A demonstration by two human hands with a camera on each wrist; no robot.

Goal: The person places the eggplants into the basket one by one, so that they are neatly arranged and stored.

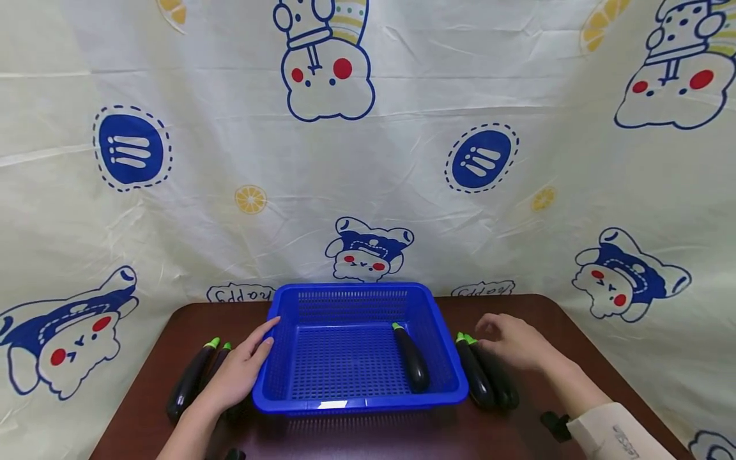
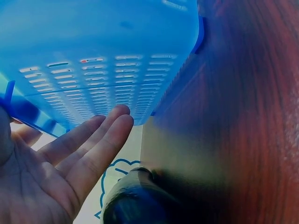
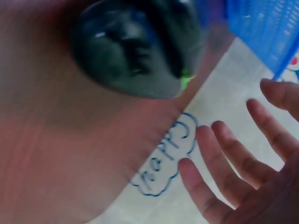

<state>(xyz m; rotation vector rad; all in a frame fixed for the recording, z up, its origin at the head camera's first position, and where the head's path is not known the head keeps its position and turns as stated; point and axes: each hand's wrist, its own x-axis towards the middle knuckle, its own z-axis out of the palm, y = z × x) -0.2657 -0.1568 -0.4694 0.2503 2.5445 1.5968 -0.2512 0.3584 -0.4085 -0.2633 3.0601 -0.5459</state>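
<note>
A blue plastic basket (image 1: 359, 401) stands on the table with one eggplant (image 1: 411, 358) lying in its right part. My left hand (image 1: 241, 370) rests against the basket's left rim; in the left wrist view its fingers (image 2: 98, 158) stretch out straight beside the slotted outer wall. To the right of the basket, two eggplants (image 1: 474, 374) lie side by side, green stems away from me. Just over their stem ends hovers my right hand (image 1: 514, 338), fingers loosely bent and holding nothing. In the right wrist view these fingers (image 3: 233, 163) are spread apart from the eggplants (image 3: 131, 51).
More eggplants (image 1: 192, 380) lie left of the basket, partly hidden by my left arm. A small dark thing (image 1: 234, 454) shows at the bottom edge. The brown table (image 1: 345, 441) ends at a white printed curtain (image 1: 402, 172) behind the basket.
</note>
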